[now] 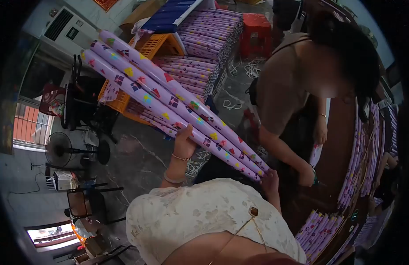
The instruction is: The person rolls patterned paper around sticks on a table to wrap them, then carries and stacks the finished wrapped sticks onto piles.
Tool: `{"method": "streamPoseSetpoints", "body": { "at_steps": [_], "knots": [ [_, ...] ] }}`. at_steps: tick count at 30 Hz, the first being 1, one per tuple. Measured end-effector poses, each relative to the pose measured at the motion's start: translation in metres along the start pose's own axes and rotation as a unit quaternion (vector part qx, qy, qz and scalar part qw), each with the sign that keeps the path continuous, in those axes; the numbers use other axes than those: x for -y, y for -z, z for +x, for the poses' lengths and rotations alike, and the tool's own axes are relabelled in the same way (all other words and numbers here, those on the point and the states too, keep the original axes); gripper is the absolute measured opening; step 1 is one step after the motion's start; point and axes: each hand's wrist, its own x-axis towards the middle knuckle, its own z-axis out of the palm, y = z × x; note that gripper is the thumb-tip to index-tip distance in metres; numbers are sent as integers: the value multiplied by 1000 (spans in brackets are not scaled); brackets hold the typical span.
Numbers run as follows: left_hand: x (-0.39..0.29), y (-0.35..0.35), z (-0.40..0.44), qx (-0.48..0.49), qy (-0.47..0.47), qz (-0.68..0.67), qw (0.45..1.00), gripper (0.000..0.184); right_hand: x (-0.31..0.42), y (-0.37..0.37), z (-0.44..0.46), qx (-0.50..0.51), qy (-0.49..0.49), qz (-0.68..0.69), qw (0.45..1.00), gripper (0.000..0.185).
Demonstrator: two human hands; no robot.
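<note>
Several long purple rolls point(173, 104) with a colourful gift-box print lie side by side across my body, slanting from upper left to lower right. Around their middle, from the near side, is my left hand point(184, 141), its fingers partly hidden under the rolls. My right hand point(270, 181) closes on their lower right ends. The far ends fan slightly apart. Beyond them, a large stack of similar rolls point(209, 39) rests by an orange crate point(120, 99).
A co-worker point(279, 84) leans over a brown table point(339, 150) at the right, both hands low. More rolls point(319, 232) lie along the table. A red stool point(255, 35), white cords point(253, 68) on the floor, a fan point(58, 150) and chairs stand around.
</note>
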Motion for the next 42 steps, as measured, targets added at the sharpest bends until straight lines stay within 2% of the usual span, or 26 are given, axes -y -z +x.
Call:
{"method": "streamPoseSetpoints", "body": {
  "at_steps": [2,3,5,6,8,9,11,12,16,19,21,24,25,26,28,30,31,32,33,34,36,37,38,39,40,42],
  "knots": [
    [-18,50,12,-58,-24,-6,998,63,-12,-22,48,-1,14,-4,1000,22],
    [-31,65,23,-58,-49,7,997,65,-11,-50,68,43,7,-22,999,25],
    [-56,99,41,-48,-79,-76,993,63,-4,-107,100,-20,-26,-40,999,30],
    [-71,109,52,-30,-112,-59,992,66,-6,-135,114,-38,-16,-24,999,31],
    [-95,126,67,-27,-161,-60,985,68,-2,-174,142,15,-25,-90,996,29],
    [-107,140,69,-42,-145,-62,987,69,-2,-189,155,36,-56,-89,994,27],
    [-121,152,70,-93,-184,-4,978,69,0,-228,167,22,-52,-145,988,27],
    [-127,158,70,-90,-183,-2,979,68,-2,-224,185,64,-51,-141,987,27],
    [-126,194,67,-67,-193,-25,979,68,-6,-228,230,74,-71,-154,983,27],
    [-114,211,67,-131,-165,-19,977,66,11,-265,240,72,-94,-193,974,27],
    [-120,192,89,-136,-219,-50,965,62,24,-302,249,55,-46,-212,975,29],
    [-113,196,112,-161,-236,-46,957,58,45,-308,297,60,26,-251,966,29],
    [-113,197,123,-150,-236,-47,959,56,56,-316,305,43,12,-279,959,28],
    [-111,200,132,-155,-233,-45,959,56,62,-314,323,41,6,-278,960,28],
    [-104,209,159,-155,-219,7,963,56,69,-304,369,147,-29,-194,970,28],
    [-102,200,200,-148,-200,64,966,61,81,-307,406,107,-27,-171,979,27],
    [-97,204,216,-167,-177,119,963,65,86,-309,424,120,-39,-141,982,26],
    [-99,189,242,-179,-179,102,962,62,91,-310,446,133,-50,-109,984,25],
    [-99,184,269,-166,-162,126,965,60,101,-309,470,175,-91,-41,980,23],
    [-96,182,299,-152,-149,148,966,58,109,-308,493,177,-92,-39,979,23],
    [-71,211,362,-116,-133,118,977,50,128,-328,522,11,142,-157,977,22],
    [-41,260,388,-136,-83,119,980,46,154,-311,551,58,-16,14,998,23],
    [-22,283,411,-161,-28,122,979,41,174,-301,565,53,-20,17,998,23],
    [-21,256,448,-165,-21,123,978,41,191,-291,577,43,-13,38,998,28],
    [-15,227,489,-125,22,103,987,34,209,-280,587,33,-4,60,998,35],
    [3,169,579,-40,99,59,993,20,235,-202,623,-44,113,41,992,33]
  ]
}}
